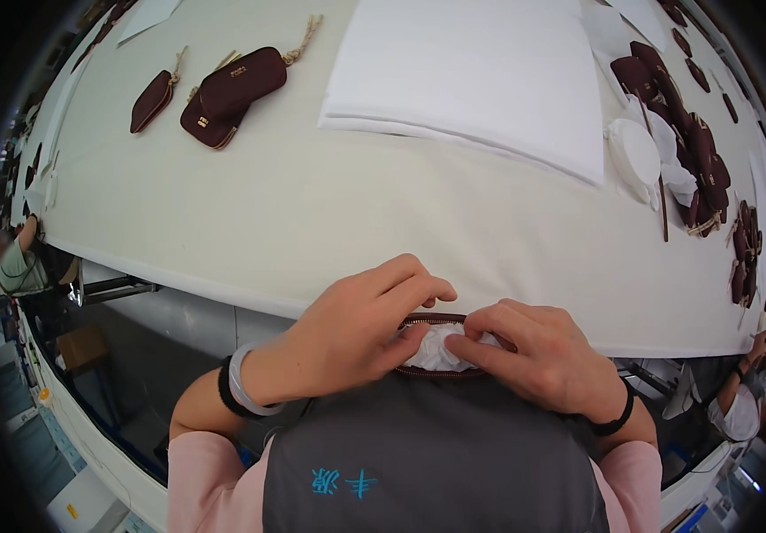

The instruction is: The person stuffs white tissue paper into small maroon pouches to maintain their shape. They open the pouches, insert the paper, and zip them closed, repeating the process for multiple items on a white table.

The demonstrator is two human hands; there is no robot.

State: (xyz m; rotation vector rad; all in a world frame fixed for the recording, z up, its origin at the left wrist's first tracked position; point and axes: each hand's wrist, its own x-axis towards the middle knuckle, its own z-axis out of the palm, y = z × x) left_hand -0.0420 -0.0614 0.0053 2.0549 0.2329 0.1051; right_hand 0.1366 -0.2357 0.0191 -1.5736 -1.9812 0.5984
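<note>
A dark maroon zip pouch (443,372) is at the table's near edge, close against my grey apron, with its zipper undone and its mouth facing up. White crumpled stuffing, which looks like tissue paper (436,348), fills the opening. My left hand (361,324) grips the pouch's left end, thumb at the mouth and fingers bent over the far rim. On the other end, my right hand (547,355) is closed around the rim, its thumb pressing on the white stuffing. The pouch's lower body is hidden by my hands and the apron.
Finished-looking maroon pouches (243,84) with beige cords lie at the far left. A stack of white sheets (463,71) covers the far middle. To the right are a white round pad (634,153), a thin brown stick (665,200) and a pile of maroon pouches (703,155).
</note>
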